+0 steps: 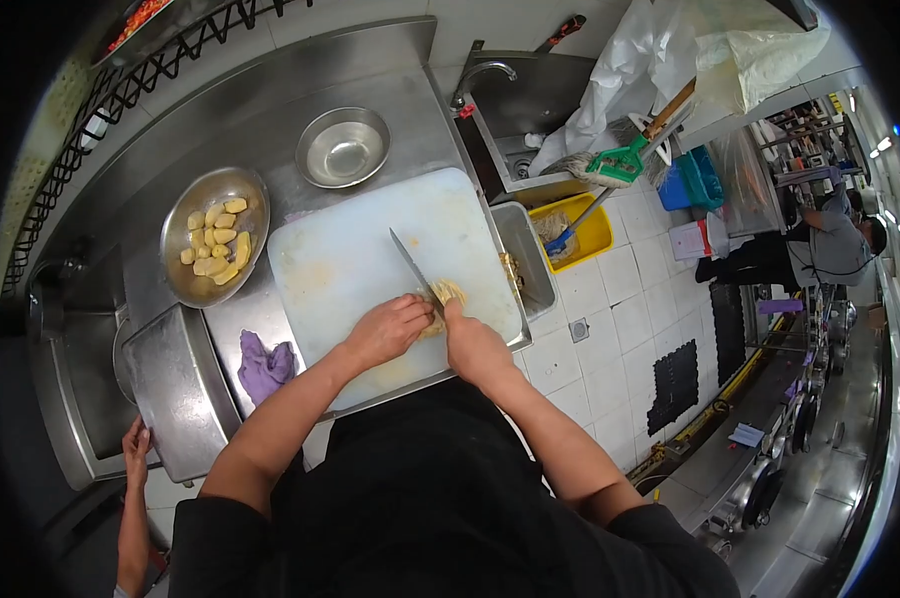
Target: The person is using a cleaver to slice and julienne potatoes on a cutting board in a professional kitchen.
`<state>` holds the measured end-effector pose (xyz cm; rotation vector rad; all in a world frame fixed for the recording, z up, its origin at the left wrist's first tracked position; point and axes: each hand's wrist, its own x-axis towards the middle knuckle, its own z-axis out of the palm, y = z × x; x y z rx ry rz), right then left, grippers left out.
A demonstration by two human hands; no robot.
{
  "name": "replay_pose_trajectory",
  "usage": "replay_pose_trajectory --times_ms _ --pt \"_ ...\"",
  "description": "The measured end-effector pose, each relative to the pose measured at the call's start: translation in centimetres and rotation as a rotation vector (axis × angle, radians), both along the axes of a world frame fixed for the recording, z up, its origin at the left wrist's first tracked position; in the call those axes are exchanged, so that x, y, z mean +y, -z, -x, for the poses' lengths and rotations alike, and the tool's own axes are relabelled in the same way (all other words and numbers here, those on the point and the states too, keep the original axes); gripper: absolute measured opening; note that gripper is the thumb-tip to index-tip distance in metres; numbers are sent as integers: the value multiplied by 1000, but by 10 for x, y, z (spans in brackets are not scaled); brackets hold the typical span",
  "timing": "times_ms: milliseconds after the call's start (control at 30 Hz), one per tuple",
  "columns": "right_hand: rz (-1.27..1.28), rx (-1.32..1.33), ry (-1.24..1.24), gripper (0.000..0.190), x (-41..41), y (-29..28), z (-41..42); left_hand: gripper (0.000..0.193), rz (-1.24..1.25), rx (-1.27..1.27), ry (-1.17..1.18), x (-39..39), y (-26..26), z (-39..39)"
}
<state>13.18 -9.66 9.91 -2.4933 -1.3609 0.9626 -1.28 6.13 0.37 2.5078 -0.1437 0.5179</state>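
My right hand (pixel 478 350) grips a kitchen knife (pixel 411 256), whose blade points away from me across the white cutting board (pixel 338 269). Beside the blade, the bent fingers of my left hand (pixel 392 329) press on pale yellow root slices (pixel 430 329), partly hidden under them. On the knife's right side lies a small heap of thin yellow cuttings (pixel 447 288). Several peeled yellow root pieces (pixel 214 238), probably ginger, sit in a round metal bowl (pixel 177 278) at the left.
Behind the board stands a second metal bowl (pixel 343 176). A purple cloth (pixel 264 368) lies left of the board. Another person's hand (pixel 136 442) touches an upturned metal pan (pixel 181 396). A grey bin (pixel 537 280) with scraps and a yellow mop bucket (pixel 596 224) stand at the right.
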Motion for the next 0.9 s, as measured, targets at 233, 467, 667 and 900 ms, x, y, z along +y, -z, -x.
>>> replay_pose_trajectory --times_ms 233,467,667,900 --pt "23 14 34 35 -7 7 11 21 15 -31 -27 1 5 -1" --pt "39 6 69 29 -16 15 22 23 18 -66 -41 0 6 -1" --pt "-6 19 5 30 -2 -6 12 24 3 -47 -42 2 8 4" --pt "-79 54 42 26 1 11 5 26 -15 -63 -50 -6 18 8"
